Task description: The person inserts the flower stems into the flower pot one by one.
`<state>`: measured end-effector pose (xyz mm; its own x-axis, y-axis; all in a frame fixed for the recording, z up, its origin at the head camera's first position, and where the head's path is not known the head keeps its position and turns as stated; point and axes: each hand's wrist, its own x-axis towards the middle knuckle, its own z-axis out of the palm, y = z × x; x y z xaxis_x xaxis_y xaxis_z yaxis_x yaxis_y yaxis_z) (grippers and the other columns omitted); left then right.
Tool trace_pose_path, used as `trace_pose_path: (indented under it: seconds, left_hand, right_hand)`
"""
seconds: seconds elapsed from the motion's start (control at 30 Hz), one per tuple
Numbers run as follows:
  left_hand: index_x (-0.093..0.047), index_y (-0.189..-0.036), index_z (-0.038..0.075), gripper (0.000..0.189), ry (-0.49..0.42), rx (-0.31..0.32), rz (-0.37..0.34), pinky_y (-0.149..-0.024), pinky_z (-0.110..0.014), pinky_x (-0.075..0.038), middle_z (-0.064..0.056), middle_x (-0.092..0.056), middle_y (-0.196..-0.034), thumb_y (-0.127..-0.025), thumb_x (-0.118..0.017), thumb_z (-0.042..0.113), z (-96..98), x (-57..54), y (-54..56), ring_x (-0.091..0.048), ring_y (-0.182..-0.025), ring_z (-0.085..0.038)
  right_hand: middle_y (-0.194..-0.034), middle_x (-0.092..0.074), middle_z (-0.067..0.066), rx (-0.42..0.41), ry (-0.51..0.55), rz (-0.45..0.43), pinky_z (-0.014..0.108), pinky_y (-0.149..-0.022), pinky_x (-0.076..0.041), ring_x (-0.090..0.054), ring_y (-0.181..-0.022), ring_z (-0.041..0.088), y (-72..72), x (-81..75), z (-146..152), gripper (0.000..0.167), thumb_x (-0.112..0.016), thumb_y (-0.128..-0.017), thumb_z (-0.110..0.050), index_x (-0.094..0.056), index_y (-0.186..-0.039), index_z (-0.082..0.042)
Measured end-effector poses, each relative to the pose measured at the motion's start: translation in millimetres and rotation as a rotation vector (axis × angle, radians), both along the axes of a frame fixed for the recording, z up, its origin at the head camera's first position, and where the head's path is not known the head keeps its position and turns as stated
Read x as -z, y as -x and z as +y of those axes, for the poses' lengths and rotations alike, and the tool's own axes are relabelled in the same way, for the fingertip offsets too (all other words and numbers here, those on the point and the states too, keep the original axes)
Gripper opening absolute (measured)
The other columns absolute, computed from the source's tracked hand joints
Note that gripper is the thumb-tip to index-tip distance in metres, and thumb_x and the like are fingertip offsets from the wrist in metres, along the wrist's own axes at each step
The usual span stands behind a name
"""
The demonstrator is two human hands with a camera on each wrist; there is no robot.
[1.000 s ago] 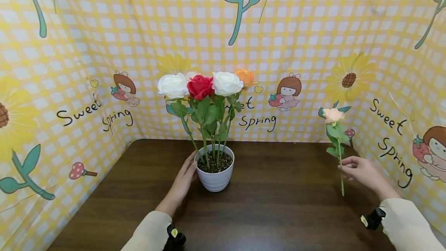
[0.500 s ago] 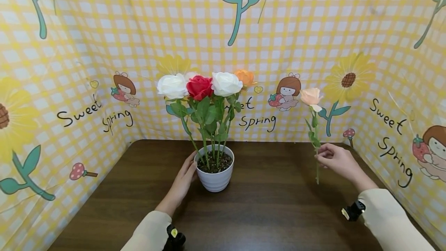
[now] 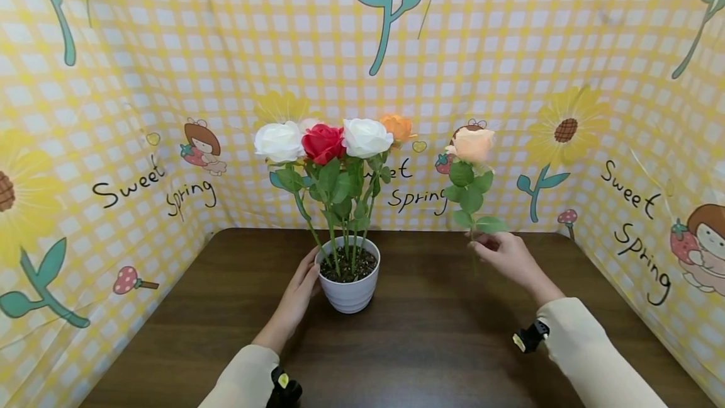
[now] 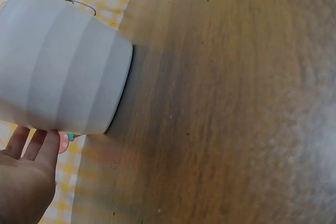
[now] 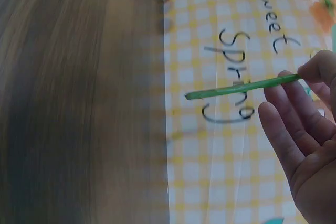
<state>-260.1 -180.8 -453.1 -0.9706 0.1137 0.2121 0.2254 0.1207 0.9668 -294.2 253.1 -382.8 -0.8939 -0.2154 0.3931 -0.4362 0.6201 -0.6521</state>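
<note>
My right hand point(image 3: 510, 260) pinches the green stem point(image 5: 241, 86) of a peach rose point(image 3: 473, 145) between thumb and fingertips. The rose is upright above the table, right of the pot, and its bare stem end sticks out below the hand in the right wrist view. A white ribbed flowerpot point(image 3: 348, 294) stands on the table, filled with dark soil point(image 3: 365, 264). Several roses rise from it: a red rose point(image 3: 323, 144), white ones and an orange rose point(image 3: 398, 127). My left hand point(image 3: 296, 300) rests against the pot's left side, its fingers point(image 4: 48, 150) fairly straight.
The dark wooden table point(image 3: 408, 345) is bordered on three sides by yellow checked cloth point(image 3: 510, 36) printed with flowers and words. A pale pink bloom point(image 3: 308, 123) shows partly behind the white and red roses.
My right hand has carried the peach rose leftward from the table's right side toward the pot, and the bloom has risen and turned. The left hand and pot have stayed in place.
</note>
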Motion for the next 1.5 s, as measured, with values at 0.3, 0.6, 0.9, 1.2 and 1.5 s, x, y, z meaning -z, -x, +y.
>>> trace_pose_path:
  seconds: [0.3, 0.6, 0.9, 1.2, 1.5]
  left_hand:
    - [-0.023, -0.160, 0.015, 0.054, -0.010, 0.002, 0.005, -0.109, -0.065, -0.028, -0.024, -0.027, -0.156, -0.111, -0.036, 0.034, -1.0, 1.2, -1.1, -0.024, -0.144, -0.040]
    - [-0.023, -0.160, 0.018, 0.053, -0.023, 0.018, -0.010, -0.111, -0.064, -0.025, -0.022, -0.025, -0.158, -0.111, -0.036, 0.034, -0.1, 0.1, -0.3, -0.021, -0.146, -0.037]
    - [-0.022, -0.160, 0.016, 0.052, -0.010, 0.011, -0.002, -0.110, -0.065, -0.026, -0.023, -0.026, -0.157, -0.112, -0.035, 0.031, -0.5, -0.4, 0.7, -0.022, -0.145, -0.039]
    - [-0.022, -0.160, 0.014, 0.054, -0.010, 0.020, 0.004, -0.110, -0.065, -0.026, -0.025, -0.025, -0.157, -0.111, -0.035, 0.033, 0.0, 0.1, -0.4, -0.021, -0.145, -0.040]
    - [-0.022, -0.160, 0.019, 0.053, -0.008, 0.017, -0.022, -0.111, -0.064, -0.026, -0.022, -0.023, -0.159, -0.111, -0.035, 0.034, -0.9, 0.5, 1.9, -0.020, -0.146, -0.037]
  right_hand:
    - [-0.103, -0.073, 0.014, -0.140, 0.154, 0.027, 0.031, -0.069, -0.057, -0.068, -0.085, 0.025, 6.9, -3.5, -41.3, 0.015, -0.064, -0.100, -0.016, -0.069, -0.110, -0.006]
    - [-0.100, -0.071, 0.019, -0.211, 0.213, 0.040, 0.032, -0.070, -0.058, -0.067, -0.086, 0.033, -0.6, -21.6, -86.1, 0.020, -0.060, -0.102, -0.014, -0.069, -0.114, 0.000]
    - [-0.099, -0.072, 0.020, -0.299, 0.313, 0.025, 0.043, -0.073, -0.058, -0.068, -0.087, 0.036, -0.3, -36.1, -117.3, 0.019, -0.059, -0.102, -0.006, -0.068, -0.115, 0.004]
    - [-0.099, -0.073, 0.011, -0.385, 0.341, 0.121, 0.035, -0.071, -0.059, -0.071, -0.083, 0.022, 12.1, -31.9, -135.6, 0.019, -0.060, -0.102, -0.014, -0.069, -0.116, -0.004]
    - [-0.099, -0.071, 0.016, -0.371, 0.352, 0.124, 0.046, -0.076, -0.057, -0.068, -0.087, 0.030, 15.8, -31.0, -159.1, 0.021, -0.057, -0.103, -0.009, -0.067, -0.114, 0.005]
